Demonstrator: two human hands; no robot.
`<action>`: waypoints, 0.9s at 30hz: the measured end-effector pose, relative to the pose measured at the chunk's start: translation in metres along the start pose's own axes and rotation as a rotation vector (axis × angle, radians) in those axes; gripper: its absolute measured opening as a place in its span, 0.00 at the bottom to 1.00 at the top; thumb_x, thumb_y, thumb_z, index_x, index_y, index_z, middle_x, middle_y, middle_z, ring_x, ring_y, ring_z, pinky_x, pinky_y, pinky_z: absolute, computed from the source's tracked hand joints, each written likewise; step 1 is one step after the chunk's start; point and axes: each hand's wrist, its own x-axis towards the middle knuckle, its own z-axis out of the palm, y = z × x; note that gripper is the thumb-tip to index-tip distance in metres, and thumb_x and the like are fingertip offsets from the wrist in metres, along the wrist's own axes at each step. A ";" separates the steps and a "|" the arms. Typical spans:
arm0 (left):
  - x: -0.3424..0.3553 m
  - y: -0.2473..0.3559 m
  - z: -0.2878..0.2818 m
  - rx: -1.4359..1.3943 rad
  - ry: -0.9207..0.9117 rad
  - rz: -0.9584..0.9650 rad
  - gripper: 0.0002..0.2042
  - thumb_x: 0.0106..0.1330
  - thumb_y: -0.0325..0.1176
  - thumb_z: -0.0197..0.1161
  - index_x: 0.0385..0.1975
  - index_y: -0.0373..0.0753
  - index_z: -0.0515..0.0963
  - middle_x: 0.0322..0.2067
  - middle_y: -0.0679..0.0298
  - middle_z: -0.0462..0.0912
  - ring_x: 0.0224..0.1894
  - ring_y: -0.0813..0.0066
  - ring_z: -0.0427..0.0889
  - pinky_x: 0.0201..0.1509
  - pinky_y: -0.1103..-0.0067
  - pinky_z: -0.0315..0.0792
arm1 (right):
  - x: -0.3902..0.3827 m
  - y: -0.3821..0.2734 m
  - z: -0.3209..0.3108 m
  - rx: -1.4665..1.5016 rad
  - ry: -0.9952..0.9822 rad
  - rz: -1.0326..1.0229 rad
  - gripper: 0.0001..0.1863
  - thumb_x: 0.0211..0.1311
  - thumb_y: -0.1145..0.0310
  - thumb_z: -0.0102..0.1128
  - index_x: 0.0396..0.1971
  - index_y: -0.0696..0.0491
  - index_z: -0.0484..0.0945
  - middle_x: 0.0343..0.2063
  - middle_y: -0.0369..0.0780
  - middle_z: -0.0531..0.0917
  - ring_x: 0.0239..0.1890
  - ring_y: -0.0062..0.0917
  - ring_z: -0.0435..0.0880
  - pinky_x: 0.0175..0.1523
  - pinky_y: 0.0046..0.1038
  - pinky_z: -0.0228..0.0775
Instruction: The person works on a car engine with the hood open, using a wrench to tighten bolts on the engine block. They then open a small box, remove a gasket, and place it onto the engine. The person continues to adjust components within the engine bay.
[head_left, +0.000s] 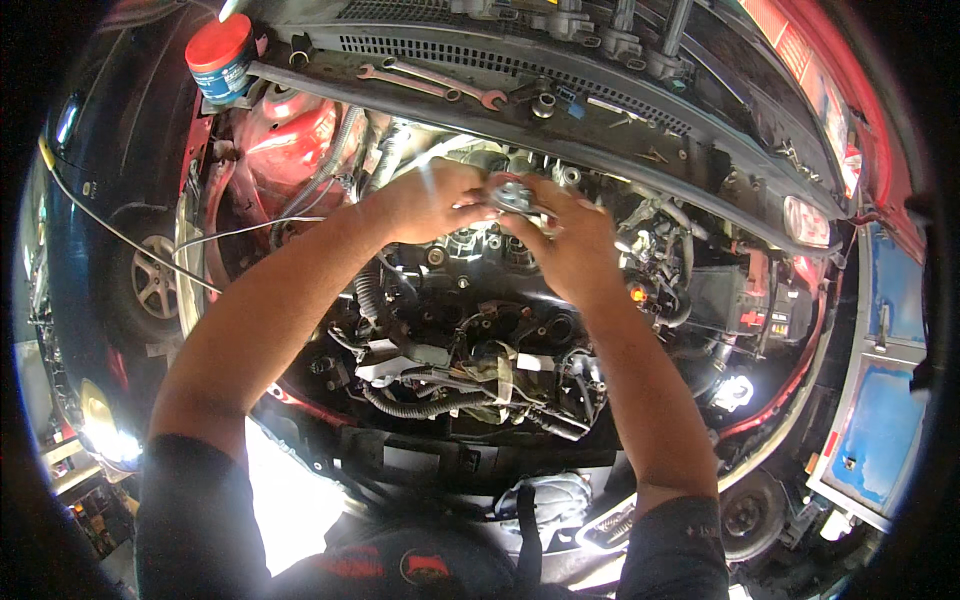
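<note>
Both my hands meet over the far side of a car's engine [470, 320], with its covers off. Between them is a small, rounded silver metal part [513, 194] with a reddish edge. My left hand [440, 202] reaches it from the left, its thumb and fingers closed at the part's edge. From the right, my right hand [568, 228] grips the same part, the thumb on the near side and the fingers curled behind. The fingertips partly cover the part, so its exact kind cannot be made out.
Two combination wrenches [445, 82], a socket [543, 105] and small fasteners lie on the black cowl tray. A red-lidded blue tub [220, 60] stands at its left end. A battery [780, 308] sits at right. A cable [110, 230] crosses the left fender; a work light [733, 392] shines lower right.
</note>
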 end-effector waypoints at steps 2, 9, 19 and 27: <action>-0.010 -0.014 0.009 0.088 0.214 0.001 0.18 0.65 0.46 0.65 0.44 0.37 0.80 0.36 0.49 0.84 0.41 0.51 0.85 0.48 0.63 0.77 | 0.012 -0.013 0.014 -0.063 -0.084 0.052 0.32 0.63 0.40 0.59 0.60 0.45 0.75 0.54 0.46 0.82 0.59 0.40 0.79 0.66 0.51 0.61; -0.002 -0.037 0.036 0.151 0.257 -0.304 0.15 0.63 0.36 0.66 0.45 0.35 0.74 0.37 0.50 0.84 0.44 0.49 0.84 0.49 0.61 0.77 | 0.033 -0.032 0.038 -0.206 -0.171 0.139 0.30 0.67 0.45 0.57 0.65 0.43 0.71 0.58 0.46 0.80 0.64 0.42 0.74 0.68 0.51 0.59; -0.017 -0.013 0.070 0.119 0.537 -0.337 0.20 0.63 0.33 0.60 0.50 0.27 0.67 0.30 0.43 0.82 0.39 0.43 0.84 0.45 0.58 0.78 | 0.044 -0.038 0.020 -0.690 -0.320 -0.100 0.28 0.70 0.69 0.51 0.67 0.29 0.67 0.63 0.41 0.75 0.70 0.36 0.67 0.75 0.49 0.45; -0.030 -0.013 0.085 0.203 0.539 -0.345 0.13 0.63 0.31 0.61 0.41 0.28 0.73 0.37 0.43 0.83 0.43 0.44 0.83 0.49 0.55 0.75 | 0.049 -0.067 0.026 -0.734 -0.447 -0.149 0.17 0.54 0.75 0.68 0.46 0.59 0.82 0.40 0.48 0.88 0.43 0.38 0.89 0.45 0.37 0.82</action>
